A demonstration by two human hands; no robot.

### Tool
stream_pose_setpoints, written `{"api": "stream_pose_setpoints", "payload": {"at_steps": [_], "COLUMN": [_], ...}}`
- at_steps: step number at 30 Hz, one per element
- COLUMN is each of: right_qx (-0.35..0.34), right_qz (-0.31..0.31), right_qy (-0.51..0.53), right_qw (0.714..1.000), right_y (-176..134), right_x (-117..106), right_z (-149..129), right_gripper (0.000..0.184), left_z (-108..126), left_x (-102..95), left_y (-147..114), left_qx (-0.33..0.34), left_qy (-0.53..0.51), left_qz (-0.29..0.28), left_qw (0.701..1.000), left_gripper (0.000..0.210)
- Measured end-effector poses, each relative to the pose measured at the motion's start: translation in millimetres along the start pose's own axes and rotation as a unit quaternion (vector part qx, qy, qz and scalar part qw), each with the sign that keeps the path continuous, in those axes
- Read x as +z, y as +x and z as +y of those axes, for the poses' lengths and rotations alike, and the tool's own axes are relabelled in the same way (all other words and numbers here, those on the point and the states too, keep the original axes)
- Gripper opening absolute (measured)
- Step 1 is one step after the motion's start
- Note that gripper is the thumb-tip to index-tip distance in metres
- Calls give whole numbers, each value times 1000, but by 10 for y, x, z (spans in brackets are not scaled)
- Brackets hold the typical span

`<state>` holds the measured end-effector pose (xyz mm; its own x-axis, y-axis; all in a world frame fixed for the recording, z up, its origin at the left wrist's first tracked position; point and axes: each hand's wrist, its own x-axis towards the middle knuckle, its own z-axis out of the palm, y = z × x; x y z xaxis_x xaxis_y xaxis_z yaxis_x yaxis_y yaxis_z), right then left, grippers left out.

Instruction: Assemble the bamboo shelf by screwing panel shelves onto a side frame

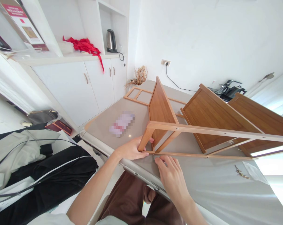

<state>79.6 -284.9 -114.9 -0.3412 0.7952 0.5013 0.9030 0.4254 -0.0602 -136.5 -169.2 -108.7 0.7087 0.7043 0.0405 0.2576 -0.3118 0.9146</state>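
Observation:
A brown wooden shelf unit (pixel 202 127) lies on its side on the grey table, its several panels standing upright between thin rails. My left hand (pixel 132 148) is closed around the frame's near left corner, thumb on the lower rail and fingers behind the short end piece. Just right of it, my right hand (pixel 169 168) pinches a small metal piece (pixel 154 157) against that rail's near side. Fingertips partly hide it, so whether it is a screw or a key cannot be made out. Bolt heads show along the upper rail.
Several small metal fasteners (pixel 241 172) lie beside a clear plastic bag (pixel 255 172) on the table (pixel 216 187) at right. A blurred-out pale item (pixel 122 124) rests left of the shelf. A coffee maker (pixel 232 90) stands behind. Dark clothing (pixel 68 168) is piled at left.

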Motion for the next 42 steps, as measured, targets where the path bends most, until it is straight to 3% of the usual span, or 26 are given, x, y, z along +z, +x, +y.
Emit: {"api": "stream_pose_setpoints", "payload": {"at_steps": [13, 20, 38, 42], "right_qx": [15, 71, 58, 62], "right_qz": [13, 33, 113, 108], "right_qy": [23, 77, 22, 37], "right_qw": [1000, 994, 992, 992], "right_y": [-54, -92, -92, -152], "right_x": [75, 127, 102, 156], "right_z": [5, -16, -134, -187], "right_gripper": [18, 15, 16, 27], "left_z": [4, 3, 338, 400], "left_x": [12, 27, -91, -107], "left_y": [0, 9, 17, 15], "left_qx": [12, 14, 4, 13], "left_qy": [-9, 8, 24, 32], "left_qz": [11, 29, 21, 17], "left_qw": [1000, 999, 999, 999], "left_gripper": [55, 55, 59, 60]}}
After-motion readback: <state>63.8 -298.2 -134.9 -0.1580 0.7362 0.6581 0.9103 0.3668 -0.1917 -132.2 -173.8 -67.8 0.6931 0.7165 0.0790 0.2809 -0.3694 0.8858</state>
